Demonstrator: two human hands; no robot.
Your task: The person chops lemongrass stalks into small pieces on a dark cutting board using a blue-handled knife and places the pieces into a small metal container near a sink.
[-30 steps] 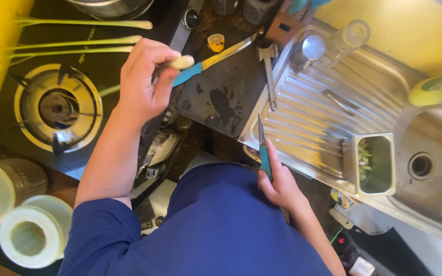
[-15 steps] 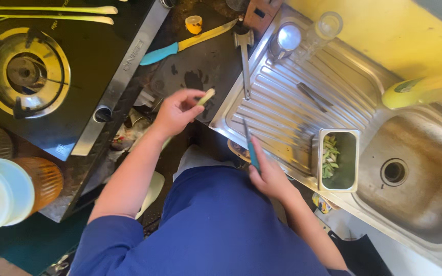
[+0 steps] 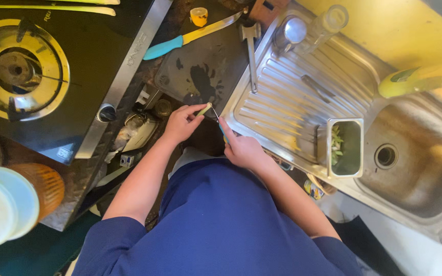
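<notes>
Now that the left hand [image 3: 180, 122] has carried the short pale green stalk piece [image 3: 204, 109] back from the far dark chopping board [image 3: 200, 66] to the surface's near edge, the right hand [image 3: 241, 148], closed on a small teal-handled knife [image 3: 218, 118], meets it, so trimming looks underway.

The person wears a dark blue garment [image 3: 216, 225] of plain, matte fabric that fills the near centre of the head view. No print, buttons, or seams with contrasting thread are visible on it. The sleeves are short: the left sleeve [image 3: 106, 245] ends above the elbow at the near left, and the right sleeve [image 3: 333, 250] ends above the elbow at the near right. Both forearms are bare below the sleeve hems. The left hand [image 3: 180, 122] and the right hand [image 3: 241, 148] are bare: no gloves, rings, watch, or bracelets can be made out. The fingers [image 3: 193, 110] carry no visible covering.
</notes>
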